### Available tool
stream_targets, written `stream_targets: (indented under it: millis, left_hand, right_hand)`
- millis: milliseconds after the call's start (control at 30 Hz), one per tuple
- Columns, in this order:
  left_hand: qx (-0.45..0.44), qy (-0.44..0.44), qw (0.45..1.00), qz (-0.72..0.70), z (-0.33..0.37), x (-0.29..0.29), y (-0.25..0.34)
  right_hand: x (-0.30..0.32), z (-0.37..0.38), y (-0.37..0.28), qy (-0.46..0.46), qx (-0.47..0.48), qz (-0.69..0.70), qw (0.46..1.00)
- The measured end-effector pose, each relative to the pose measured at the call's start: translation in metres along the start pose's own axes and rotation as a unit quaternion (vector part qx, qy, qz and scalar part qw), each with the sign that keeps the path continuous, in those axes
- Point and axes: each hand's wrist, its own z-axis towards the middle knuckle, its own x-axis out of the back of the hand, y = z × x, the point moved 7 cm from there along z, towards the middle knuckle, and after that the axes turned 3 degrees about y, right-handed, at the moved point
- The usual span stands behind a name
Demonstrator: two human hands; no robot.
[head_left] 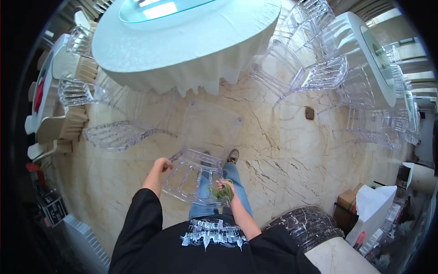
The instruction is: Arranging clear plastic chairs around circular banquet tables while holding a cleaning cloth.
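Directly below the camera, both hands grip one clear plastic chair (194, 176) by its backrest, which lies just in front of the person's body at about waist level. The left hand (162, 165) is closed around the backrest's left upright, while the right hand (223, 187) closes on the right side of the top rail with a green cloth (222, 193) bunched in the same grasp. The backrest's long axis runs left to right between the hands, and the seat extends away from the person toward the table ahead; neither hand is clearly nearer, each holding one end. One shoe (232, 156) shows on the marble floor (273, 150) beside the chair's right edge. Farther out, one round table with a pale cloth (182, 50) stands ahead, well apart from the held chair. To the left, three more clear chairs (114, 134) sit near a second table's edge. To the right, a cluster of clear chairs (315, 75), too overlapped to count surely, surrounds a third round table (365, 55).
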Motion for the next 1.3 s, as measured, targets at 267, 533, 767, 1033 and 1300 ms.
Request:
stream_targets:
  millis: [267,533,767,1033,1300]
  left_hand:
    - [-0.017,0.039,0.99,-0.137,0.009,0.027,0.078]
    - [-0.068,0.143,0.977,-0.14,-0.032,0.019,0.137]
    - [-0.117,0.154,0.97,-0.145,-0.066,0.03,0.208]
    - [-0.04,0.12,0.956,-0.264,-0.078,0.019,0.249]
    - [-0.047,0.063,0.965,-0.252,-0.069,0.035,0.263]
  right_hand:
    - [0.042,0.005,-0.106,0.076,0.105,-0.106,0.986]
    - [-0.004,-0.043,-0.22,0.112,0.085,-0.214,0.967]
    - [-0.003,-0.057,-0.316,0.065,0.084,-0.348,0.932]
    - [0.0,-0.073,-0.351,0.092,0.059,-0.317,0.942]
    - [0.005,-0.066,-0.371,0.118,0.041,-0.268,0.955]
